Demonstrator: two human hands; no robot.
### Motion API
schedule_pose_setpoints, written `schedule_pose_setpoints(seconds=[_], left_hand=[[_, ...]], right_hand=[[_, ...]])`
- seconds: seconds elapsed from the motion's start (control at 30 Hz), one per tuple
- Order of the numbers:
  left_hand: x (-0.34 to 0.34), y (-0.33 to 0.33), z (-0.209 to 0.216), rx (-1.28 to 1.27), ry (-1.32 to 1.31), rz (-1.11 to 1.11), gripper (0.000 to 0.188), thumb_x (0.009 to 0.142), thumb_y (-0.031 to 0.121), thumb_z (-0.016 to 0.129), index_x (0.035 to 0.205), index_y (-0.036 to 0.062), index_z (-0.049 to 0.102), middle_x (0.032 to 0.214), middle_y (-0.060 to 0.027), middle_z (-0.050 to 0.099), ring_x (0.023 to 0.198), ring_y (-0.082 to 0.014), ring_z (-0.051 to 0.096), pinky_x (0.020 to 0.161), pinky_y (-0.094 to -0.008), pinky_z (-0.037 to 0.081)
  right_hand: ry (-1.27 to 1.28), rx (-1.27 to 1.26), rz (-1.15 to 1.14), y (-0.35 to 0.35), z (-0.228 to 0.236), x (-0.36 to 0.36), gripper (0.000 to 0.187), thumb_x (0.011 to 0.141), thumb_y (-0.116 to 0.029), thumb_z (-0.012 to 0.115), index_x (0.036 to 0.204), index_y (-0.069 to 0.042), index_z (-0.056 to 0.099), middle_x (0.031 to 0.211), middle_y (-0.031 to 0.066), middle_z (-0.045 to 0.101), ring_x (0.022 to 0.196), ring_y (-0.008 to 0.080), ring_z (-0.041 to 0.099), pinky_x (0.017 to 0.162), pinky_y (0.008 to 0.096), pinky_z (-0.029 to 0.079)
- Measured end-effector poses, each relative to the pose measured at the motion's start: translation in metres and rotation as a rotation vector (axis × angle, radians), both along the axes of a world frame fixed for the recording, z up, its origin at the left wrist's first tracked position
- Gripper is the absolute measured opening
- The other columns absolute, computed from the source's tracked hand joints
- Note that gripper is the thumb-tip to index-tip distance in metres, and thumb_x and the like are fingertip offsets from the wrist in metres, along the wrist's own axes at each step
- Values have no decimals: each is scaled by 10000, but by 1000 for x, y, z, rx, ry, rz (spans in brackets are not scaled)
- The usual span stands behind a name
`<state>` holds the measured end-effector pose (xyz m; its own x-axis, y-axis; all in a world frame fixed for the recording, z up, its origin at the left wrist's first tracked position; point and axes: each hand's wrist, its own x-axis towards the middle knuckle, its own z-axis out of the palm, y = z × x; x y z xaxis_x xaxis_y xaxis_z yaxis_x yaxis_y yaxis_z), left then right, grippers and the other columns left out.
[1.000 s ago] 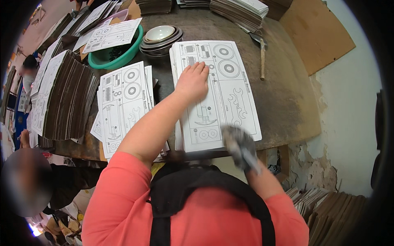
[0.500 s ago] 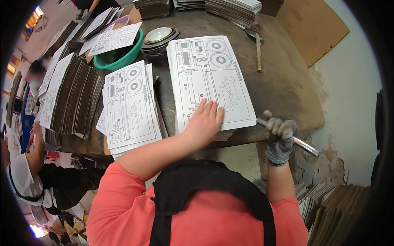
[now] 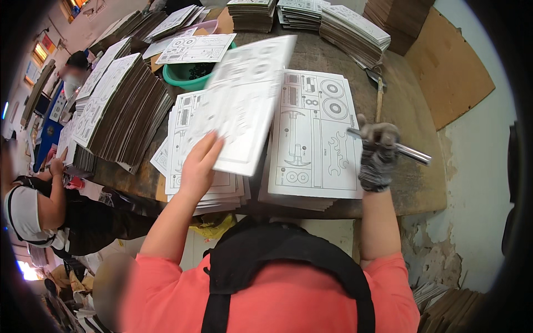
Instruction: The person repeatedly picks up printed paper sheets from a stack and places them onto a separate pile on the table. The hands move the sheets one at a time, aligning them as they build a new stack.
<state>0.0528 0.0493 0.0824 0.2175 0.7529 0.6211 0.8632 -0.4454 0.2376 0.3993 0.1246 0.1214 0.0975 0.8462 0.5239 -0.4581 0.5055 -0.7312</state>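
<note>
The left hand's (image 3: 197,168) fingers (image 3: 202,146) pinch the likely light, stiff board (image 3: 239,119), best held by its edge; the right hand (image 3: 378,152) clenches a tube (image 3: 414,154).

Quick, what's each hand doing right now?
Bare left hand: holding a white rectangular printed sheet near its lower edge.
Grey-gloved right hand: closed around a shiny cylindrical metal rod.

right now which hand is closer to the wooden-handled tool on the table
Right. The right hand, gripping a metal rod, is just below the wooden-handled tool in the picture; the left hand, holding a printed sheet, is well off to the left.
</note>
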Motion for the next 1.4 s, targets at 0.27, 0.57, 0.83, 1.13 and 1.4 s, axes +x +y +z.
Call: schedule_pose_setpoints(seconds=[0.27, 0.57, 0.83, 1.13, 1.4], left_hand=[[-18, 0, -35, -687, 234, -61, 540, 700, 16, 573, 1225, 55, 453, 1313, -148, 403, 1221, -323, 373, 1010, -419, 308], [147, 154, -34, -205, 59, -264, 424, 793, 148, 500, 1180, -21, 463, 1252, -192, 456, 1187, -328, 410, 1004, -407, 311], [149, 157, -46, -272, 178, -221, 432, 817, 158, 400, 1210, -15, 452, 1303, -185, 418, 1236, -298, 369, 1034, -403, 267], [151, 155, -42, -286, 181, -205, 408, 842, 153, 394, 1222, 21, 461, 1310, -149, 424, 1243, -275, 364, 1037, -397, 273], [156, 22, -2, -366, 478, -558, 664, 713, 287, 640, 1246, -21, 392, 1284, -234, 407, 1225, -368, 353, 1034, -431, 269]], right_hand=[[-94, -185, 37, 68, -47, -49, 322, 804, -245, 595, 568, -112, 422, 561, -10, 402, 616, 141, 433, 983, 420, 308], [-246, -180, -62, 72, -73, -50, 331, 813, -316, 591, 598, -93, 476, 589, 15, 477, 615, 149, 467, 940, 432, 361], [-759, -556, -76, -19, -66, -51, 232, 812, -208, 536, 960, -43, 603, 773, 25, 597, 721, 158, 567, 667, 287, 459], [-739, -92, 21, -128, -55, -40, 294, 746, -76, 604, 1029, -30, 539, 708, 23, 521, 676, 154, 536, 724, 284, 469], [-137, 16, -151, -94, -29, 10, 436, 806, -362, 597, 527, -117, 369, 536, -9, 352, 608, 153, 417, 993, 417, 303]])
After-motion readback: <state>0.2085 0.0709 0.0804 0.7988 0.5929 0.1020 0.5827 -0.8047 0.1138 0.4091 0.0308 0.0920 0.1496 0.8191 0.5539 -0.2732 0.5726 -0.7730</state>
